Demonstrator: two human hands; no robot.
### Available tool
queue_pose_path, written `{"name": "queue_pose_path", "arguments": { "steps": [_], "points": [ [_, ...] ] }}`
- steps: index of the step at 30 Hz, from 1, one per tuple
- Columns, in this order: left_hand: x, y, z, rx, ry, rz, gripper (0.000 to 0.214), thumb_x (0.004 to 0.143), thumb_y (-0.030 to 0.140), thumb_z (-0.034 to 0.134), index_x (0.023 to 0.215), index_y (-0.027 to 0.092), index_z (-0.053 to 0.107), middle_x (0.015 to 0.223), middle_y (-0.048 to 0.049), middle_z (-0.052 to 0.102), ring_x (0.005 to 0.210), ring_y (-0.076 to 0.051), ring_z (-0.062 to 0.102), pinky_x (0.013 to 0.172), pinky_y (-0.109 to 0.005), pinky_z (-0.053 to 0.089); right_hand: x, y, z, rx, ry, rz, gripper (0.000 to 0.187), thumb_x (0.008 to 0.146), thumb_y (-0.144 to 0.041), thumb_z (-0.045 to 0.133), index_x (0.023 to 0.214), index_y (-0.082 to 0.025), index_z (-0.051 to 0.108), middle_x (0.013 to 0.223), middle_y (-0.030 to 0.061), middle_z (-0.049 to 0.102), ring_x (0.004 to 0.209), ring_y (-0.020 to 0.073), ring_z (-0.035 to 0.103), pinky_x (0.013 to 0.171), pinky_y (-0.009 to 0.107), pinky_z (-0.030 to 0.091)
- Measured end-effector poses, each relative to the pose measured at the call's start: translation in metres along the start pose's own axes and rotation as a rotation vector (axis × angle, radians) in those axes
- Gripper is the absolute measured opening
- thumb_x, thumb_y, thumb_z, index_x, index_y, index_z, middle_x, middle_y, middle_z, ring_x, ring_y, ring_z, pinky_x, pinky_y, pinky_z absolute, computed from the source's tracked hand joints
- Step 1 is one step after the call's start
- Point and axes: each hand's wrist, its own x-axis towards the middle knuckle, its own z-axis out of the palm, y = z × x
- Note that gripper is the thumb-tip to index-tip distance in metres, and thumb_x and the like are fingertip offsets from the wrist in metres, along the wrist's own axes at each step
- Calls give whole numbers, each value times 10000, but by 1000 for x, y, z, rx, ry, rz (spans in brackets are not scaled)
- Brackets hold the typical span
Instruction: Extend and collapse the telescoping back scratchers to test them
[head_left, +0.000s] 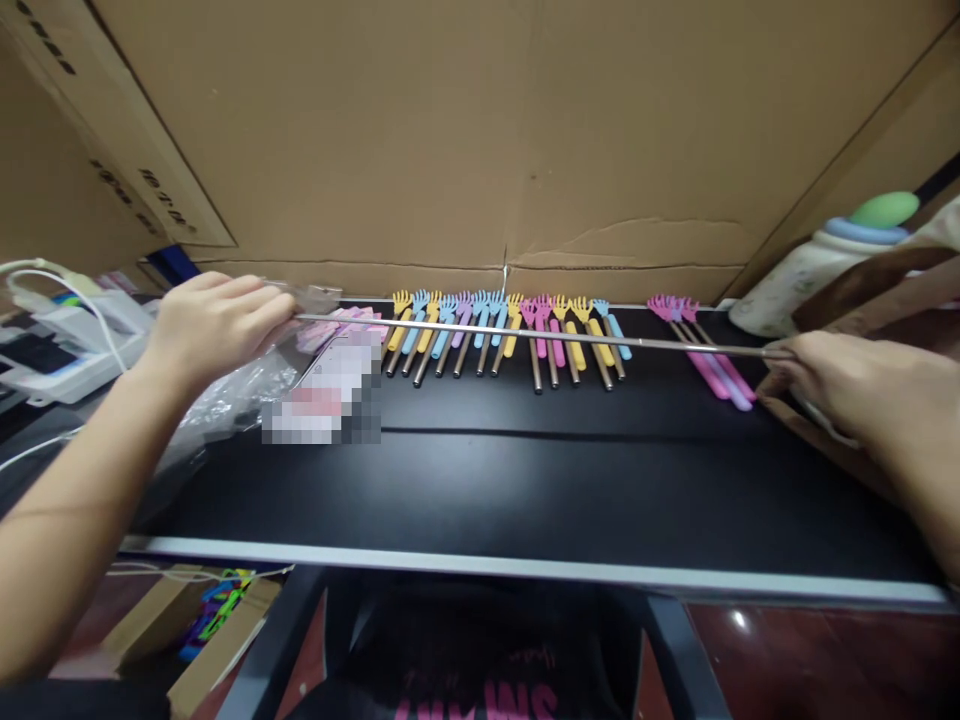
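A thin metal telescopic rod (525, 334) stretches level across the black table (525, 480), held at both ends. My left hand (214, 325) pinches its left end, together with a clear plastic sleeve (315, 297). My right hand (840, 380) is closed round its right end. Behind the rod lies a row of several small back scratchers (502, 335) with yellow, blue, purple and pink hand-shaped heads. A few pink and purple ones (701, 345) lie apart to the right, close to my right hand.
Crumpled clear plastic bags (232, 400) and a blurred packet (326, 395) lie at the left. A white charger with cables (67, 330) sits at far left. A white bottle with a green cap (825, 260) stands at the right. Cardboard (480, 140) walls the back.
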Motion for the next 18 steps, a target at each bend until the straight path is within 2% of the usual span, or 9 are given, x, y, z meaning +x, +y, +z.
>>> {"name": "queue_pose_path", "arguments": {
  "steps": [3, 9, 12, 16, 18],
  "points": [
    [-12, -2, -4, 21, -31, -20, 317, 858, 436, 498, 616, 237, 452, 573, -5, 392, 613, -189, 327, 673, -338, 312, -2, 0, 0, -146, -64, -30, 250, 820, -397, 554, 886, -179, 657, 869, 139, 661, 681, 176, 495, 542, 282, 224],
    [-6, 6, -12, 14, 17, -105, 318, 825, 533, 543, 669, 257, 525, 591, -6, 432, 634, -188, 336, 702, -351, 332, -9, -9, -10, -177, 46, -83, 284, 867, -352, 498, 984, -144, 652, 959, 151, 674, 754, 190, 537, 554, 291, 265],
    [0, 6, -13, 3, 29, -160, 297, 817, 551, 546, 720, 270, 561, 610, -5, 443, 647, -185, 331, 742, -359, 339, -11, -12, -13, -174, 13, -30, 286, 836, -369, 540, 982, -149, 650, 912, 152, 675, 746, 200, 554, 547, 289, 264],
    [6, 4, -13, 2, 0, -166, 305, 852, 520, 481, 686, 268, 523, 615, -14, 423, 673, -197, 346, 752, -365, 339, -10, -14, -13, -145, -14, 103, 327, 809, -376, 562, 1037, -150, 628, 824, 151, 671, 701, 207, 563, 529, 285, 247],
    [9, 3, -14, 23, 4, -144, 299, 879, 481, 435, 681, 268, 502, 613, -18, 411, 677, -204, 350, 734, -365, 338, -7, -15, -14, -115, 5, 75, 293, 816, -368, 541, 1002, -159, 628, 841, 147, 671, 710, 197, 564, 528, 279, 240]
  ]
}}
